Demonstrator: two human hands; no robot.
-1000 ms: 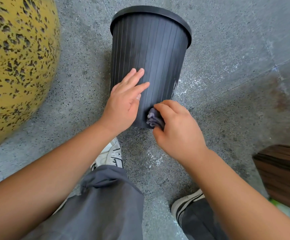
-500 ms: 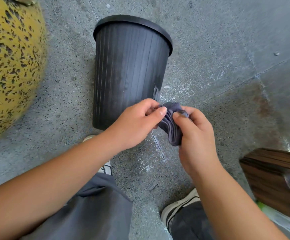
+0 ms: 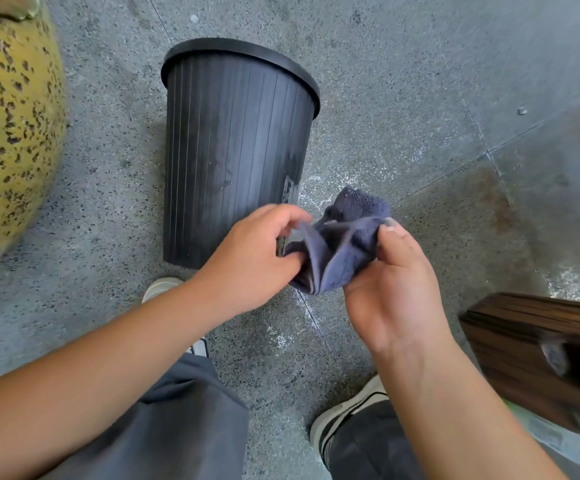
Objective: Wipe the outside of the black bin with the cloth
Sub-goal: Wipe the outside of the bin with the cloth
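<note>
While both hands work the cloth (image 3: 342,244) in the air just beside the bin (image 3: 233,150), no wiping is under way. Seen from the head camera, the left hand (image 3: 257,258) pinches one edge and the right hand (image 3: 396,289) grips the other, pulling the crumpled cloth open between them. A second ago the left hand steadied the bin while the right rubbed low on its wall; both have since lifted off. The bin lies upside down on the concrete floor (image 3: 420,98), untouched, near a speckled yellow ball (image 3: 8,133). Likely the cloth is being refolded for a fresh face before wiping resumes.
</note>
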